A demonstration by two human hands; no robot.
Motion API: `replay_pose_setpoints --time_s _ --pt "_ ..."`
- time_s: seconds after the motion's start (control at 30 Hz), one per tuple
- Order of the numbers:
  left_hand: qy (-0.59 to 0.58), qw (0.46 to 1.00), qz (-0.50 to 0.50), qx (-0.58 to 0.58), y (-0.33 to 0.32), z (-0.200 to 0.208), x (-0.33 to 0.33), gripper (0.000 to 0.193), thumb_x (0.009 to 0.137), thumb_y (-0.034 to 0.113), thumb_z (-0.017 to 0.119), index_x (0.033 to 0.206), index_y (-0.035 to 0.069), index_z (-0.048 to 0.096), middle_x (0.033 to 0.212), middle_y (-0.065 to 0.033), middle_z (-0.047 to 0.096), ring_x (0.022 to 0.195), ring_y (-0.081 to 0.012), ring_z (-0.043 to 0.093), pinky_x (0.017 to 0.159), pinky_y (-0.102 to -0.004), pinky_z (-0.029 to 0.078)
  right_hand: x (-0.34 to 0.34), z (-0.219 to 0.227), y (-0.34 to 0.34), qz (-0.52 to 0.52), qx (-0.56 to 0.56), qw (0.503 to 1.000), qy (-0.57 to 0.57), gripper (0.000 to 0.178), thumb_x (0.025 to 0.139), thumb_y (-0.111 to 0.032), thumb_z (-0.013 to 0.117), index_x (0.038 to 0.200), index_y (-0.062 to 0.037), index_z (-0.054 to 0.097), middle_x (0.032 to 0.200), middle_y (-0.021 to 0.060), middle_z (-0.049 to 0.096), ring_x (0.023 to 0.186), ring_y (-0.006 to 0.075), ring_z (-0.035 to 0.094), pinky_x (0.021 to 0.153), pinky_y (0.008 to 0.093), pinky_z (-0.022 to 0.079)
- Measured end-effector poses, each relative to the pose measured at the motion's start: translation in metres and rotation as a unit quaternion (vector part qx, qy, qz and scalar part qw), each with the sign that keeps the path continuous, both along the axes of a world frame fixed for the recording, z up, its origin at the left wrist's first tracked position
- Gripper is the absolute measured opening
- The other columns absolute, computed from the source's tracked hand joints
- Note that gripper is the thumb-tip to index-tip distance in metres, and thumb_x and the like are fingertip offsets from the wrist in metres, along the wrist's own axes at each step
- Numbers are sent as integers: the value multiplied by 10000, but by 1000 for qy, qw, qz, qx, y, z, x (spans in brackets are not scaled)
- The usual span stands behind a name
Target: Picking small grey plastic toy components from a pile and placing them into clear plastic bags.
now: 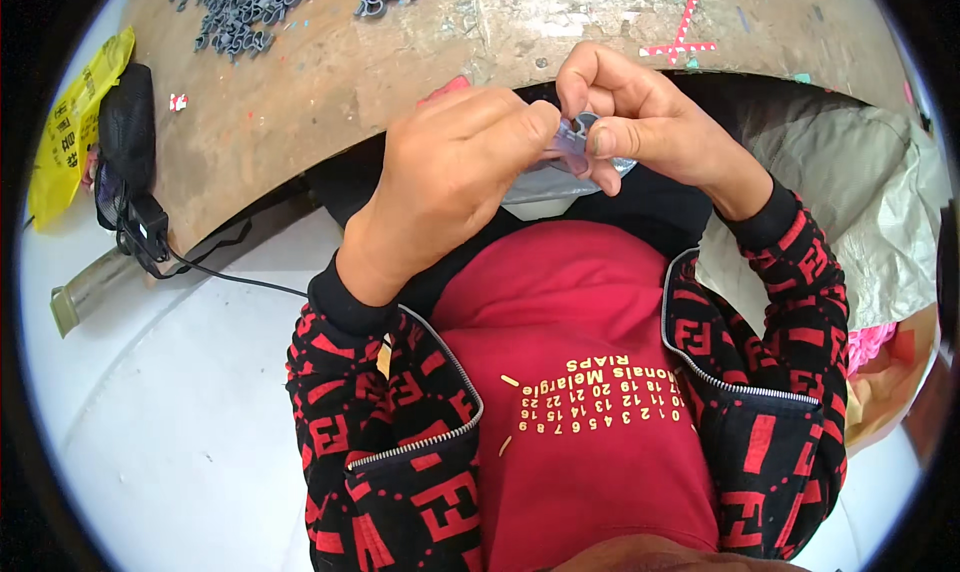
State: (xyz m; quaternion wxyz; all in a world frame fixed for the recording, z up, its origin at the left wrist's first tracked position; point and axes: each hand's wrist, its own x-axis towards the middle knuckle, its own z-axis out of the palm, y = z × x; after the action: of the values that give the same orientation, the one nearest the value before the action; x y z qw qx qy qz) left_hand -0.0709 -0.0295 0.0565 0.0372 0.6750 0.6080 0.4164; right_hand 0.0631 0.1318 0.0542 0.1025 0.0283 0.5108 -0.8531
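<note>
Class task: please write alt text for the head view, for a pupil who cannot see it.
A left hand and a right hand together hold a small grey curved part and a translucent piece. Beyond, a heap of similar grey parts lies on a worn brown table.

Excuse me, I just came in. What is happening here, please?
A person holds a small grey curved piece in the right hand, while the left hand pinches a translucent piece close to it. Whether the two are joined is unclear. More grey pieces lie heaped on the far left of the wooden table.
</note>
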Motion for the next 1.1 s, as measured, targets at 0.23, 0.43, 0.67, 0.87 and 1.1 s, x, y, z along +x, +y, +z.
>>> replay_pose_setpoints --time_s 0.23,0.43,0.67,0.87,1.1 --pt "-339 900 -71 -266 0 5 -5 67 835 77 571 875 29 595 686 -29 567 576 -104 547 513 -224 424 -6 9 15 49 367 913 169 276 841 -217 622 923 -47 420 759 1 491 633 87 476 561 218 383" --pt "-423 873 -64 -236 -2 0 3 98 877 101 535 858 20 587 696 -7 568 592 -53 528 542 -188 433 0 2 8 41 235 968 76 272 847 -196 613 940 -56 399 778 17 508 611 70 458 540 199 380" --pt "-418 882 -43 -215 -2 -4 10 91 865 90 544 830 10 570 693 -32 559 556 -77 528 508 -207 425 1 -15 4 24 90 995 31 290 846 -194 614 965 -63 384 801 16 517 580 53 470 505 178 378" --pt "-340 906 -74 -240 -7 -16 11 65 825 76 566 838 12 573 667 -80 558 561 -151 568 515 -280 428 15 -24 -2 27 158 987 -12 299 835 -207 633 966 -67 404 769 1 507 611 69 485 552 208 414" --pt "-344 905 -57 -243 -17 -14 16 94 823 37 555 893 -22 575 732 -58 588 573 -99 564 524 -219 447 8 -14 1 59 306 947 79 304 830 -234 638 937 -46 424 740 36 543 640 107 515 586 257 421"
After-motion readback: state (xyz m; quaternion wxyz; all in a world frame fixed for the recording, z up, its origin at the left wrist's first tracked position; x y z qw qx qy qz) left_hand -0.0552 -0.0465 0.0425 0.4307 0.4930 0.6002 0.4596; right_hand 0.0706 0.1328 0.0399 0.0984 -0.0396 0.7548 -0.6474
